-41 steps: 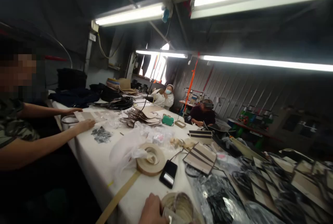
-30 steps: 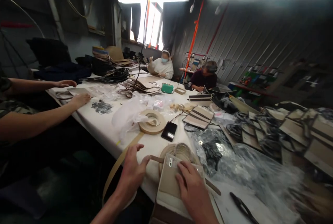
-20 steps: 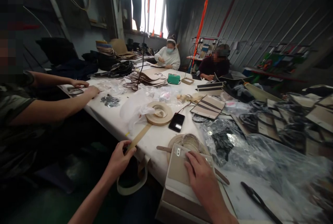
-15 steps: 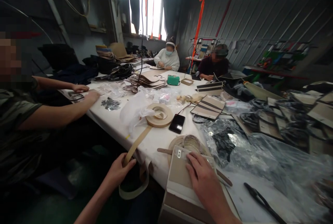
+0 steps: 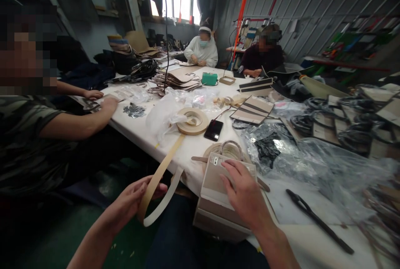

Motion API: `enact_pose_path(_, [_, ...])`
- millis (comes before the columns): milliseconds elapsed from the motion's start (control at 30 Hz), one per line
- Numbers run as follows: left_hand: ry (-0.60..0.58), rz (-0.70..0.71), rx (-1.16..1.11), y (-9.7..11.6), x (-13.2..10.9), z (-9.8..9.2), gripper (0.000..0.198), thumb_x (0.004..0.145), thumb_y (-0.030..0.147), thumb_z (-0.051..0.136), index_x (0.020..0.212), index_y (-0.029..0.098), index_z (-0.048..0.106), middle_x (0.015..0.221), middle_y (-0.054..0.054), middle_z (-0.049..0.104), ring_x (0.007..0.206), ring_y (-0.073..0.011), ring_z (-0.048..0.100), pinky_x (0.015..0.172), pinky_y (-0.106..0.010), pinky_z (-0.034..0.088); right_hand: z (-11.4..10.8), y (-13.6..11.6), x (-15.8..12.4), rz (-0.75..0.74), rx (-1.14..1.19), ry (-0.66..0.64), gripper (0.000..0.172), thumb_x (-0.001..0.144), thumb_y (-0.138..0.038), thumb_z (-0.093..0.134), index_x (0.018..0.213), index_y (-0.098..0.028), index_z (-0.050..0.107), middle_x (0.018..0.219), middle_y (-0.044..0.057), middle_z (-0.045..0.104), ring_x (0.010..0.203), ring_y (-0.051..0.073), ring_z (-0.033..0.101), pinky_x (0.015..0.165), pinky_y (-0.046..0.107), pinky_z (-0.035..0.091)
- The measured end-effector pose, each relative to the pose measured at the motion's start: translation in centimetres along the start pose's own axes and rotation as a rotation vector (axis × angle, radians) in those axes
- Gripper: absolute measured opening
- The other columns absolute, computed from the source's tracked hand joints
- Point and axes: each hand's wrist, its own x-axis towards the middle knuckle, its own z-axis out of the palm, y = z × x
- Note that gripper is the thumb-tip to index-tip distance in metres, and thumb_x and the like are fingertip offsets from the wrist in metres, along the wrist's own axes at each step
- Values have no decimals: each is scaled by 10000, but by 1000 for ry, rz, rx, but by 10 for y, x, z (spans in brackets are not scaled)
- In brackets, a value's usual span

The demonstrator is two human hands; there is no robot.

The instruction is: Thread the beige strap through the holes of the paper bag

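Pinched the tan strip [image 5: 163,169] in the left hand [image 5: 129,202], thumb over fingers, out below the near edge of the bench [image 5: 140,129]. Traced that strip up over the edge to the flat roll [image 5: 193,121] lying on the white top, and down past the grip into a free loop hanging off the bench.

Laid the right hand [image 5: 246,196] flat, fingers spread and closed on nothing, on the beige panel stack [image 5: 212,177] at the near edge, just beside a coil of cord [image 5: 226,150].

Noted a dark phone [image 5: 213,130] between roll and coil, black pliers [image 5: 315,221] farther right on the bench, and crumpled clear plastic [image 5: 312,160] beyond them. Saw a co-worker's arm [image 5: 71,125] resting on the bench at the left, well apart, and two more people seated at the far end.

Judged the step in hand as drawing strip off the roll while pinning the stack. Judged the next move to call for slack fed evenly from the roll, a firm pinch to keep the loop from twisting, and steady pressure on the stack, which overhung the edge and could slide.
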Motion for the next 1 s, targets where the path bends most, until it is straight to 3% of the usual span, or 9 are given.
enact_pose_path(100, [546,57,424,-9,9,-2,786,843,735,814,1350,142,716,1318,-231,780,1359,-477,679,1221,-667,491,2,-22,-4,-23,41,39,359,1082,-213,611,1427,-220,706,1395,155,737,1280,344,724,1115,578,640])
enact_pose_path(167, [874,330,723,-13,10,6,692,853,701,793,1278,159,725,1375,-227,739,1404,-479,633,1266,-685,436,5,-37,-10,-22,77,42,360,1080,-190,609,1425,-230,701,1389,146,737,1277,332,722,1111,557,643])
enact_pose_path(200, [916,466,822,-16,9,13,591,905,653,758,1261,182,728,1394,-205,728,1405,-449,634,1281,-652,433,8,-45,-14,-19,98,39,360,1079,-183,610,1424,-235,699,1388,142,737,1277,326,722,1112,546,644])
enact_pose_path(267, [748,568,905,-24,11,31,404,1006,543,676,1261,235,732,1381,-144,742,1347,-370,681,1251,-552,488,14,-57,-20,-14,139,28,368,1078,-176,612,1430,-243,693,1382,138,738,1273,316,723,1110,529,648])
enact_pose_path(333, [499,440,873,-39,22,50,399,1003,499,682,1314,251,721,1374,-124,762,1307,-346,713,1195,-502,539,19,-64,-25,-8,167,24,373,1077,-174,614,1434,-252,691,1366,137,743,1259,312,728,1092,520,658])
enact_pose_path(400, [396,291,781,-57,43,60,561,942,507,711,1409,197,678,1461,-177,730,1372,-381,687,1209,-525,528,24,-68,-27,-12,178,21,377,1075,-169,615,1433,-256,692,1356,135,748,1247,311,734,1072,516,668])
enact_pose_path(600, [333,280,630,-82,98,52,608,925,625,702,1318,162,712,1405,-198,749,1370,-386,670,1215,-522,484,21,-59,-29,-39,172,-19,337,1072,-149,610,1377,-244,715,1335,133,754,1207,302,745,1050,509,677])
enact_pose_path(800, [230,228,305,-73,101,45,559,933,701,770,1071,161,726,956,-56,743,912,-224,680,828,-309,504,18,-37,-29,25,155,2,310,1072,-172,606,1330,-263,750,1335,131,761,1242,313,739,1085,524,663])
enact_pose_path(1000, [145,221,127,-71,98,46,533,910,685,825,896,181,651,859,-12,670,821,-168,608,814,-286,475,19,-22,-21,43,167,21,279,1093,-234,602,1314,-246,772,1343,144,768,1266,316,740,1119,548,648])
